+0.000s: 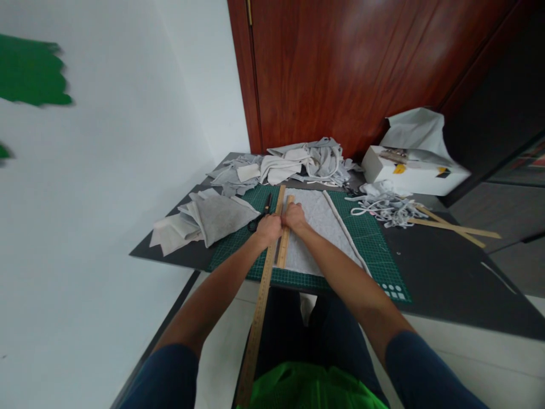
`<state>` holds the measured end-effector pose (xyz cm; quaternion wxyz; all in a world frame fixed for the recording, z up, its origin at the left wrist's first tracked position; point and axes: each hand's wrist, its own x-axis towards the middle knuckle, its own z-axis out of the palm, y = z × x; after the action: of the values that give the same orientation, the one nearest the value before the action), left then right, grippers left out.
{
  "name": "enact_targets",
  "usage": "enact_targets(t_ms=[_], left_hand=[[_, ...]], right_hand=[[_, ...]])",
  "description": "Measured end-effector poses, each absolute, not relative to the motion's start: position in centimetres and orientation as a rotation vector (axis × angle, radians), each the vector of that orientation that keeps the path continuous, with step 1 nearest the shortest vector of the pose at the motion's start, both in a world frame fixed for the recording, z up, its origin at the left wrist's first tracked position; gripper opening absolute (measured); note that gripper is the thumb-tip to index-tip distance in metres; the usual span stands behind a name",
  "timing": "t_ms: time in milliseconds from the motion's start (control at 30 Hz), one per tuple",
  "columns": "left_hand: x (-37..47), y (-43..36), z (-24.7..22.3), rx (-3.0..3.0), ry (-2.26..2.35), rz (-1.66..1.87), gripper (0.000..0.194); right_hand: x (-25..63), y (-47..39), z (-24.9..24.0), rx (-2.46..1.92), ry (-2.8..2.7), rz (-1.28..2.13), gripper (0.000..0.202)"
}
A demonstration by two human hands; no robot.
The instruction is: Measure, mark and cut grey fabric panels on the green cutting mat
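Observation:
My left hand (pixel 269 228) is closed on a long wooden ruler (pixel 256 321), which runs from the far part of the mat down past the table edge towards me. Right beside it, my right hand (pixel 293 215) closes over a shorter wooden ruler (pixel 283 251). Both rulers lie nearly parallel along the left side of a light grey fabric piece (pixel 317 233), whose right edge has a pale raised strip. Under the fabric is a green cutting mat (pixel 374 241). Black-handled scissors (pixel 254 222) rest just left of my left hand, partly hidden by it.
Folded grey fabric pieces (pixel 223 213) lie at the left, with a heap of cloth scraps (pixel 293 162) at the back. Tangled fabric strips (pixel 385 205), crossed wooden strips (pixel 455 227) and a white box (pixel 419 173) are on the right. A white wall (pixel 128 113) borders the table's left.

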<state>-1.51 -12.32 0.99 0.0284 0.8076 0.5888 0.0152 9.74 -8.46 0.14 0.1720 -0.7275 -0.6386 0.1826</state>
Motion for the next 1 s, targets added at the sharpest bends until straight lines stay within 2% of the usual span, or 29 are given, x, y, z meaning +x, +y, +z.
enact_targets(t_ms=[267, 500, 1000], left_hand=[[-1.9, -12.0, 0.6, 2.539, 1.758, -0.006, 0.027], [-1.4, -12.2, 0.7, 2.536, 1.789, -0.016, 0.030], [-0.1, -12.0, 1.2, 2.197, 2.024, 0.182, 0.037]], right_hand=[[10.4, -8.2, -0.6, -2.046, -1.885, 0.448, 0.037], [12.6, -11.6, -0.8, -1.817, -2.378, 0.221, 0.028], [12.3, -13.6, -0.1, -1.873, -2.448, 0.310, 0.033]])
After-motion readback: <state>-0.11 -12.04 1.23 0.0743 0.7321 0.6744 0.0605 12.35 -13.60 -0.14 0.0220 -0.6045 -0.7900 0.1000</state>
